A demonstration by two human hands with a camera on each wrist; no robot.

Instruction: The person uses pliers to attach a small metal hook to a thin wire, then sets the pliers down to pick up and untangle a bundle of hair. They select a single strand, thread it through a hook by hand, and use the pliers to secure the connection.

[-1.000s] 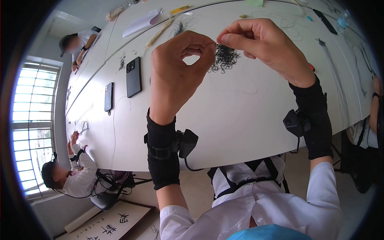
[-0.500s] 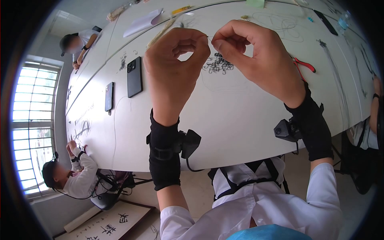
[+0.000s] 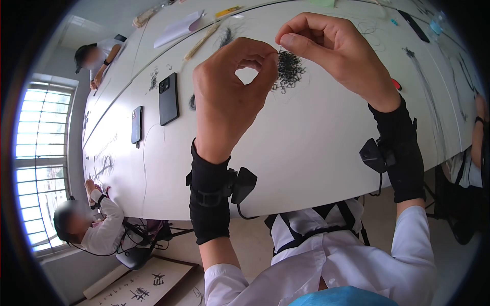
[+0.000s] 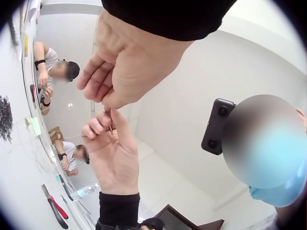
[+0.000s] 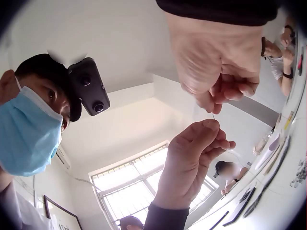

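Observation:
Close above the table, my left hand [image 3: 232,94] pinches between thumb and index finger, its other fingers loosely curved. My right hand [image 3: 337,58] faces it and pinches the end of a thin line [image 3: 279,49] that runs between the two sets of fingertips. This same short line [image 5: 213,116] shows in the right wrist view. Whatever else sits inside the left fingertips is hidden. Behind the hands lies a pile of small dark hooks [image 3: 291,70], partly covered by the left fingers.
Red-and-black pliers [image 4: 60,211] lie right of the pile. Two phones, a larger one [image 3: 169,99] and a smaller one [image 3: 137,125], lie to the left. Farther back are white paper [image 3: 178,29], a pale bundle [image 3: 202,41] and a bottle [image 3: 437,26]. Other people sit around the table.
Half a second ago both hands were farther left, with the line stretched between them and more of the pliers showing. Since then both have moved right, the right hand also rising.

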